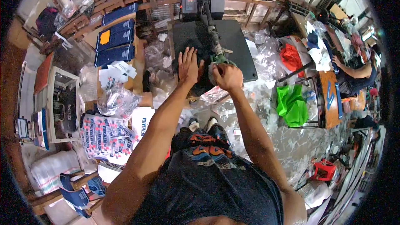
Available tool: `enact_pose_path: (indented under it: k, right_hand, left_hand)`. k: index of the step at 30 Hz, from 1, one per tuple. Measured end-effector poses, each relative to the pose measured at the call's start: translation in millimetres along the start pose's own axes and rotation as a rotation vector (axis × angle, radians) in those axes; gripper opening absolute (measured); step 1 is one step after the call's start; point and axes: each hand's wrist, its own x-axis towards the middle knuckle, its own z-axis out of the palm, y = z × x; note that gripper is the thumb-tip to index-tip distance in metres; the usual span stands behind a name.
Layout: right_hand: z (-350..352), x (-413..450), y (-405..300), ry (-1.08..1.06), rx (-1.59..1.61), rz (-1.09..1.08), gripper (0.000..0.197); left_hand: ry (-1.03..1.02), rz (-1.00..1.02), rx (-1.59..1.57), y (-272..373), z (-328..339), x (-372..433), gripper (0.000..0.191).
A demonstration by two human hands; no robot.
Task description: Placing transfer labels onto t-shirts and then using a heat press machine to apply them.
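Note:
A machine with a black flat top and a long lever arm stands in front of me, probably a heat press. My right hand is closed on the cloth-wrapped end of the lever. Flat on a dark, fluffy-looking piece at the machine's near left lies my left hand, its fingers stretched away from me. What is beneath that palm is hidden. A control box with a lit red display sits at the back of the machine.
Folded navy textiles with an orange piece lie at left, above printed sheets. Green fabric hangs by a wooden table at right, where another person sits. Plastic scraps litter the floor; a red stool stands lower right.

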Motion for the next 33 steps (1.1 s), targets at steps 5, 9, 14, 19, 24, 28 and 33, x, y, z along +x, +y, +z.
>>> enact_pose_path:
  k: [5, 9, 14, 19, 24, 28, 33]
  right_hand:
    - [1, 1, 0, -0.016, 0.003, 0.034, 0.045]
    - [5, -3, 2, -0.015, -0.007, 0.033, 0.045]
    - [3, 0, -3, 0.045, 0.018, 0.015, 0.038]
    - [10, 0, 5, 0.096, -0.003, -0.007, 0.037]
    - [7, 0, 2, 0.040, -0.008, -0.018, 0.037]
    - [6, -3, 7, 0.077, 0.061, -0.044, 0.040]
    - [2, -2, 5, 0.048, 0.064, -0.024, 0.040]
  left_hand:
    - [0.018, -0.006, -0.030, 0, -1, -1, 0.058]
    - [0.044, -0.013, -0.061, 4, -1, -5, 0.058]
    - [0.086, -0.006, -0.066, 2, -1, -1, 0.058]
    - [0.099, -0.009, -0.070, 1, 4, 0, 0.057]
    - [0.120, -0.002, 0.033, -1, 6, 1, 0.058]
    - [0.131, 0.008, 0.021, 1, 5, -1, 0.057]
    - [0.089, -0.003, -0.013, 2, 3, -1, 0.059]
